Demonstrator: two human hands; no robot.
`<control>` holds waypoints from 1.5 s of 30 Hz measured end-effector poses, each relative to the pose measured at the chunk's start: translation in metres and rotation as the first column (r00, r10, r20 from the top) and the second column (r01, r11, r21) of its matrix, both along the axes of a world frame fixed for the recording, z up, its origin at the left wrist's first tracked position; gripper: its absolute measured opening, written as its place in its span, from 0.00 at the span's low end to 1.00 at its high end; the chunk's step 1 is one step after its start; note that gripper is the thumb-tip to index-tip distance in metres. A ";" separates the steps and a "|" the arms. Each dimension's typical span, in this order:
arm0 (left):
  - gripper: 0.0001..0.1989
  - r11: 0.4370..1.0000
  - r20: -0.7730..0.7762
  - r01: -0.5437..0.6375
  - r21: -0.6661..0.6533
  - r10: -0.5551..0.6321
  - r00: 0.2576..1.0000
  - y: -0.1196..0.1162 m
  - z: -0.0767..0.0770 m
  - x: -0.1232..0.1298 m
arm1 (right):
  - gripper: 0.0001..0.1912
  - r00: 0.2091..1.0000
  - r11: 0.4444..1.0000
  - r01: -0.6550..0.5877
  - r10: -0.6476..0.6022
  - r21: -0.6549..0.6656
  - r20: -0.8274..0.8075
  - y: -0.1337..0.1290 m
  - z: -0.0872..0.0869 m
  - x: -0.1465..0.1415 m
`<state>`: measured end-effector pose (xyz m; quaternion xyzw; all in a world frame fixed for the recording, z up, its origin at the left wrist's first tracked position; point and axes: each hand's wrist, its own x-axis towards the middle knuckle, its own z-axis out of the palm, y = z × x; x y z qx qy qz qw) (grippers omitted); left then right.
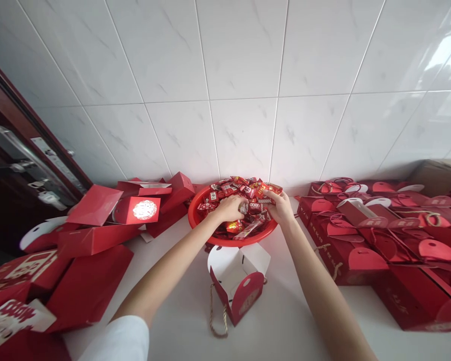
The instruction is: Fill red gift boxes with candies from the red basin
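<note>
A round orange-red basin [235, 242] full of red-wrapped candies [250, 233] stands against the tiled wall. My left hand [231, 208] is in the candies at the basin's left middle, fingers curled round a small item I cannot make out clearly. At the basin's right rim, my right hand [280, 205] pinches red candy packets [272, 188]. Just in front of the basin sits an open red gift box [246, 296] with a white inside and a twisted rope handle hanging on its left; its visible inside holds nothing.
Folded-up red boxes [93, 240] lie in a loose pile on the left, near a dark door with a metal handle [26, 155]. Rows of closed red gift boxes [346, 255] with cord handles fill the right side, a brown carton [432, 175] behind them.
</note>
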<state>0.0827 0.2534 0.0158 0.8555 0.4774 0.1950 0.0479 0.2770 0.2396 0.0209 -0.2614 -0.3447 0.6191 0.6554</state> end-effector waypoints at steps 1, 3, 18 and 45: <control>0.23 1.000 -0.024 -0.009 -0.017 0.009 1.000 -0.001 0.000 0.000 | 0.16 1.000 1.000 0.002 -0.002 0.001 -0.001 0.000 0.000 0.000; 0.25 0.999 -0.064 -0.011 -0.046 0.008 0.998 -0.004 0.003 0.000 | 0.15 1.000 1.000 0.004 -0.004 0.006 -0.004 0.000 0.000 0.000; 0.07 0.995 -0.189 0.028 -0.093 -0.045 0.981 -0.014 0.015 0.016 | 0.15 1.000 1.000 0.001 -0.001 0.020 0.011 -0.001 0.000 -0.001; 0.07 0.907 0.728 -0.089 0.411 -0.268 0.631 -0.086 0.041 0.005 | 0.14 0.947 0.956 -0.282 0.264 0.078 0.184 -0.076 0.056 -0.001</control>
